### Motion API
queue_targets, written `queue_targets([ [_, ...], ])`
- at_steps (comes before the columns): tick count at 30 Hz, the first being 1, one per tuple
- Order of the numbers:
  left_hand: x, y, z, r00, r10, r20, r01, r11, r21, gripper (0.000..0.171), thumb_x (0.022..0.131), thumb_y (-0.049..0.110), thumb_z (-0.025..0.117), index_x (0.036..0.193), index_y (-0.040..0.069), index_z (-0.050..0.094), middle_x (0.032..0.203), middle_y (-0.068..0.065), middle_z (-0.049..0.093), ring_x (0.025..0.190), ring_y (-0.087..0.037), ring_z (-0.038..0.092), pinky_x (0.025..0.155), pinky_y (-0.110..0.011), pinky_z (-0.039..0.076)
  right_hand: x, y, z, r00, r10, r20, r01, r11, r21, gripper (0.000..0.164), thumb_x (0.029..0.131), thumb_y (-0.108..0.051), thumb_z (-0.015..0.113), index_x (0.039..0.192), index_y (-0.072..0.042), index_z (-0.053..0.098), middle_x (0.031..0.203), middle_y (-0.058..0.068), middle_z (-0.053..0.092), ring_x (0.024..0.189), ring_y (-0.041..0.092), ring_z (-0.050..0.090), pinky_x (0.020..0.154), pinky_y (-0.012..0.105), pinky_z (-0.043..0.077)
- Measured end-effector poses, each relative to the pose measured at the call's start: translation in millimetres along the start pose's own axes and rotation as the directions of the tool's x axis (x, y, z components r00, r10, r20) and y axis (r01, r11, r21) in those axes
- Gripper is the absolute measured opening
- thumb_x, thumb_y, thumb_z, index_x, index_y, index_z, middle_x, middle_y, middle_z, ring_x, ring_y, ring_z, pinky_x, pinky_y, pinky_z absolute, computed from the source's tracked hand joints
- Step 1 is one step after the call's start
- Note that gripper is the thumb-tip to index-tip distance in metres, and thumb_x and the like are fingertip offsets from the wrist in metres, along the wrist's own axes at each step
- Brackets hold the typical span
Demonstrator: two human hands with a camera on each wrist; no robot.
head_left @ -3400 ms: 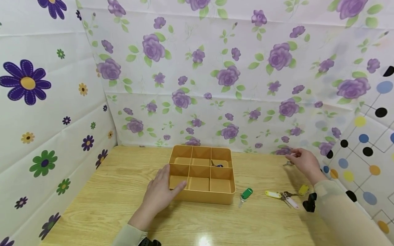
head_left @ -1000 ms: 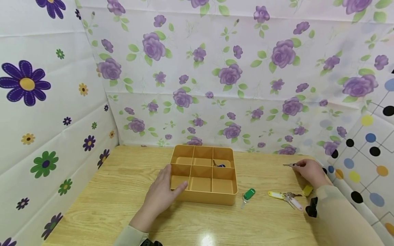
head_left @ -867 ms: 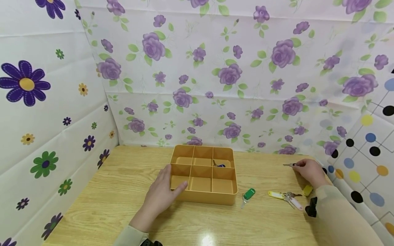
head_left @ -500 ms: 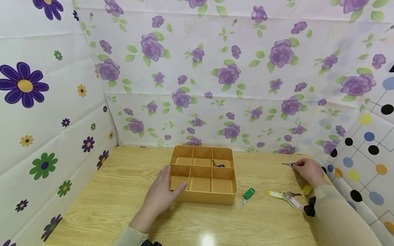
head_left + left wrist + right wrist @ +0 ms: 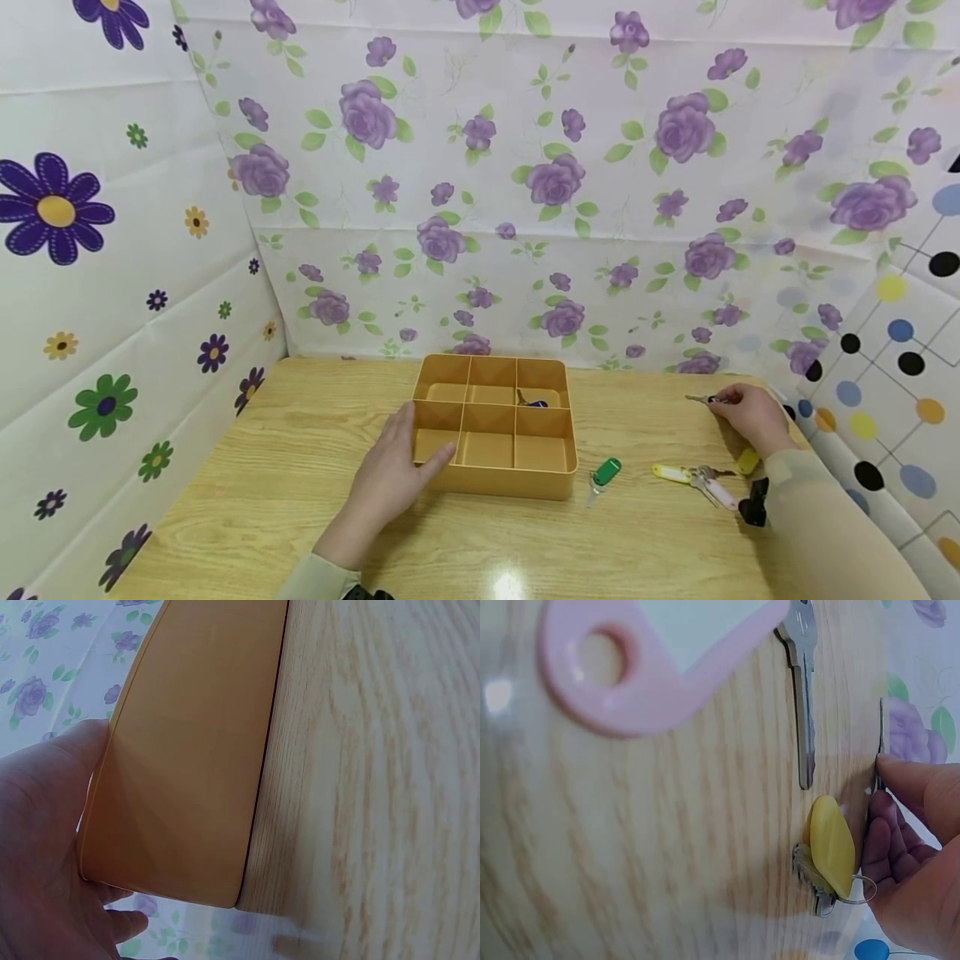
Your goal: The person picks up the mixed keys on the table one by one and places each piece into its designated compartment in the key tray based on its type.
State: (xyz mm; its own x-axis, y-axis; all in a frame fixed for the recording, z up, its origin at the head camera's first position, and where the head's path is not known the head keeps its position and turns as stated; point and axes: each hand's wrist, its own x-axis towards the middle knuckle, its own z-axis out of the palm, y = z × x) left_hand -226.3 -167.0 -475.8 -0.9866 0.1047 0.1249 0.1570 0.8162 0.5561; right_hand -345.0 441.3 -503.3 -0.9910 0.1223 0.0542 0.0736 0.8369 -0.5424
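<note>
My left hand [image 5: 392, 471] rests on the front left corner of an orange-brown six-compartment box [image 5: 498, 481], its fingers extended along the left side and its thumb over the front rim. In the left wrist view the thumb lies against the edge of the box wall [image 5: 180, 757]. At the table's far right, my right hand [image 5: 752, 414] pinches a key [image 5: 696, 398] between thumb and fingertips, low over the wood. The key's blade points left, and its bow is partly hidden by the fingers. A blue-tagged key [image 5: 536, 404] lies in the back right compartment.
Right of the box lies a green-tagged key [image 5: 606, 472]. Further right are keys with a yellow tag [image 5: 671, 474] and a pink tag [image 5: 722, 495], overlapping. Another yellow tag [image 5: 832, 844] with its key lies just below my right hand. Patterned cloth walls border the table.
My right hand has come down and slightly to the right since the oldest frame, and now pinches the key. It stays nearly still over the last second. My left hand keeps its place on the box.
</note>
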Motion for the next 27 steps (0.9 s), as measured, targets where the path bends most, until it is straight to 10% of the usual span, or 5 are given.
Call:
queue_targets([
  [27,-1.2,0.5,0.6,1.0,0.003,0.003,-0.003,1.0,0.0,0.114,0.105,0.076,0.056,0.175,-0.001,0.011,0.181,-0.024,0.015,0.166,-0.047,0.017,0.13,-0.067,0.021,-23,-9,-2,0.999,0.047,-0.003,-0.046,0.981,0.187,0.033,0.112,-0.028,0.068,0.123,0.003,0.073,0.116,0.022,0.072,0.088,0.028,0.067,0.065,0.035,0.056],
])
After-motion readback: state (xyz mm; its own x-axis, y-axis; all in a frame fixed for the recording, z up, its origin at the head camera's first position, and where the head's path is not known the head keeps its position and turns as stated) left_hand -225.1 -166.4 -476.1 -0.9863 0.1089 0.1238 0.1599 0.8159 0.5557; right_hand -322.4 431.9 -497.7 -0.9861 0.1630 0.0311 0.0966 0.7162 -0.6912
